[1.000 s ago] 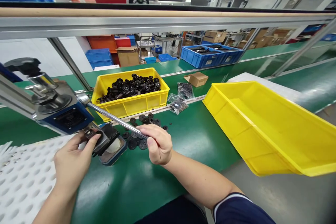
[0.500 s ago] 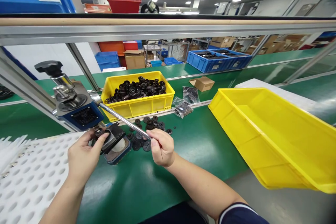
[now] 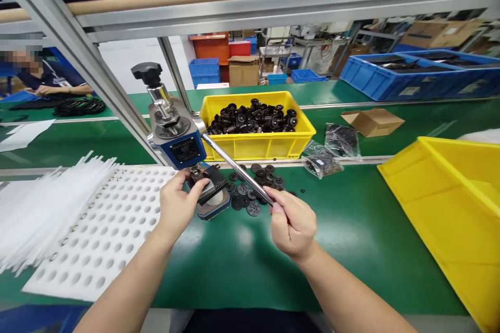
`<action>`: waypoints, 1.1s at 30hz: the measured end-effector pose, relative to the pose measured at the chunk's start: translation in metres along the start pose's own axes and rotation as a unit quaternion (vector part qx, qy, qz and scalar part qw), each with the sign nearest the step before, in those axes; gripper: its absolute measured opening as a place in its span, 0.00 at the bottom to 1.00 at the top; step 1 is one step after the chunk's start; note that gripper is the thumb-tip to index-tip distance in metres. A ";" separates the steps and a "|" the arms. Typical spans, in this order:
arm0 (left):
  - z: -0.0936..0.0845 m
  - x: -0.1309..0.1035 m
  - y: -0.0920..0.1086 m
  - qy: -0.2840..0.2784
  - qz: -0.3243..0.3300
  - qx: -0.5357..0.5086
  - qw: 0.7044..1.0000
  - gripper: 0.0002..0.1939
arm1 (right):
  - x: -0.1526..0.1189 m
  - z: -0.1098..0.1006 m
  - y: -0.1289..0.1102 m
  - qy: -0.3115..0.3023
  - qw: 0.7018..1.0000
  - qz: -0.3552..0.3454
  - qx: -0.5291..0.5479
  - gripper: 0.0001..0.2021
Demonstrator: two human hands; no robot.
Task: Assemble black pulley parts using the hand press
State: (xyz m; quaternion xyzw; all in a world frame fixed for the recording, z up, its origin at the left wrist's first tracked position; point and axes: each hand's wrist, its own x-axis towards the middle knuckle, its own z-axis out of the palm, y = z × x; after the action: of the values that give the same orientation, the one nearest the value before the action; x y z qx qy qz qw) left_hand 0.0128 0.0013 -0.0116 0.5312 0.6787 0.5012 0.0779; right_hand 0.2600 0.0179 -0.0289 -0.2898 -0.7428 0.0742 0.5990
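A blue hand press [image 3: 182, 148] with a black knob on top stands on the green bench. My right hand [image 3: 292, 221] is closed round the end of its long metal lever [image 3: 234, 164]. Under the press head, my left hand [image 3: 182, 200] pinches a small dark part [image 3: 197, 174] between thumb and fingers, at the metal fixture [image 3: 211, 184]. Several black gears [image 3: 253, 208] lie loose on the bench beside the press base. Behind them a yellow bin [image 3: 258, 145] holds many black gear pieces [image 3: 250, 117].
A white tray with holes [image 3: 117, 223] and thin white rods [image 3: 58, 203] lie at left. Plastic bags [image 3: 322, 161], an open carton [image 3: 373, 122] and a large yellow bin [image 3: 437, 208] are at right. A metal post [image 3: 97, 62] rises by the press. A person [image 3: 47, 75] sits far left.
The view has turned left and down, so the bench things appear further right and a person shows at far left. Both hands keep their holds on the lever and the small part.
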 end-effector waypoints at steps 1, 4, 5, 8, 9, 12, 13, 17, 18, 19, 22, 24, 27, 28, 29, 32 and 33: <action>0.000 0.000 0.001 0.001 0.003 0.003 1.000 0.14 | -0.002 0.001 0.002 0.008 1.000 -0.003 0.001 0.20; 0.000 0.001 0.004 -0.004 0.014 -0.002 1.000 0.11 | -0.006 0.004 0.008 0.038 0.999 -0.004 0.001 0.21; 0.000 0.001 0.005 -0.007 0.016 -0.008 1.000 0.11 | -0.007 0.004 0.009 0.044 0.999 -0.001 -0.001 0.21; 0.000 0.002 0.006 -0.010 0.013 -0.011 1.000 0.09 | -0.005 0.000 0.009 0.033 0.999 0.009 -0.010 0.21; 0.001 0.002 0.005 -0.008 0.010 -0.006 1.000 0.09 | -0.002 -0.003 0.006 0.025 1.000 0.011 -0.014 0.20; 0.001 0.002 0.005 0.000 0.007 -0.004 1.000 0.10 | 0.008 -0.014 -0.005 0.012 0.999 0.013 -0.029 0.19; 0.002 0.001 0.005 0.004 0.007 -0.006 1.000 0.10 | 0.011 -0.016 -0.009 0.012 0.999 0.014 -0.032 0.19; 0.005 -0.001 0.005 0.023 0.001 -0.008 1.000 0.12 | 0.018 -0.020 -0.019 0.008 1.000 0.021 -0.014 0.17; 0.005 -0.001 0.005 0.028 -0.002 -0.006 1.000 0.12 | 0.018 -0.019 -0.019 0.005 1.000 0.022 -0.009 0.17; 0.006 -0.001 0.006 0.033 -0.003 -0.005 0.999 0.12 | 0.017 -0.018 -0.018 0.002 1.000 0.023 -0.006 0.18; 0.007 -0.002 0.005 0.043 -0.002 0.006 0.999 0.12 | 0.012 -0.013 -0.013 -0.002 1.000 0.024 -0.004 0.18; 0.008 -0.002 0.005 0.049 -0.005 0.016 0.999 0.13 | 0.007 -0.009 -0.008 0.003 1.000 0.018 -0.002 0.19; 0.008 -0.003 0.003 0.052 -0.013 0.023 0.998 0.14 | 0.000 -0.004 -0.001 0.015 1.000 0.011 0.007 0.21; 0.009 -0.003 0.002 0.054 -0.015 0.023 0.998 0.14 | -0.002 -0.003 0.000 0.019 1.000 0.010 0.008 0.21; 0.009 -0.004 0.002 0.054 -0.018 0.023 0.998 0.15 | -0.004 -0.002 0.002 0.023 1.000 0.012 0.010 0.21; 0.011 -0.006 -0.001 0.056 -0.025 0.026 0.998 0.17 | -0.008 0.001 0.005 0.023 0.999 0.023 0.030 0.21; 0.011 -0.007 -0.001 0.056 -0.024 0.027 0.998 0.17 | -0.009 0.003 0.006 0.030 0.998 0.023 0.040 0.20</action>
State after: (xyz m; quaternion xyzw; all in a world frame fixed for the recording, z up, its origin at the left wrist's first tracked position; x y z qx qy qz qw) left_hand 0.0218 0.0028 -0.0208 0.4873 0.7083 0.5095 0.0370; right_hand 0.2603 0.0192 -0.0402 -0.2846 -0.7142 0.1094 0.6301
